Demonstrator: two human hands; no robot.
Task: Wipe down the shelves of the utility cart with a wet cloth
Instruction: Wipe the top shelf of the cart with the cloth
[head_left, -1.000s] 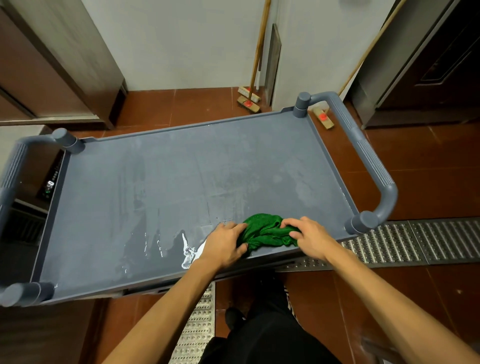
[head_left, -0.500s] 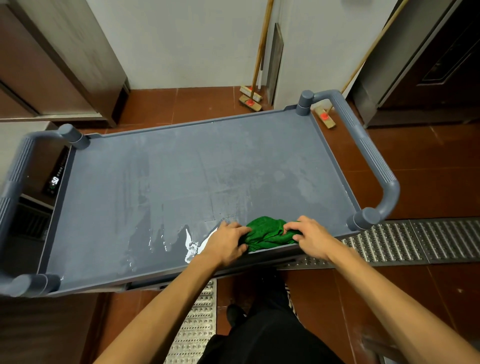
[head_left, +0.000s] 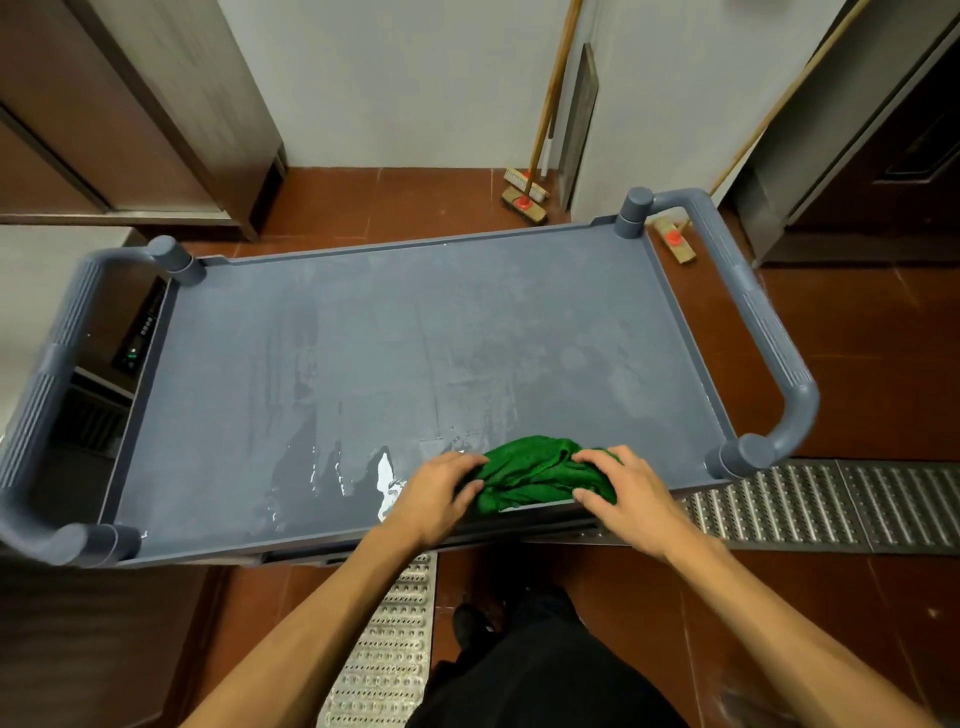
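left hand (head_left: 439, 493) and right hand (head_left: 628, 493) each clutched 1 side of the bunched green cloth (head_left: 535, 470), fingers curled into its folds, probably gathering it for a wiping pass. the 2 forearms reached forward, wrists low. the cloth lay at the near edge of the cart's top shelf (head_left: 415, 338), beside a wet patch (head_left: 387, 478).

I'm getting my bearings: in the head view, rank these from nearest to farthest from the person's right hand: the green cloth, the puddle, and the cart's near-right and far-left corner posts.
From the right hand:
1. green cloth, gripped by it.
2. near-right corner post, just to its right.
3. puddle, left, beyond the left hand.
4. far-left corner post, across the shelf.
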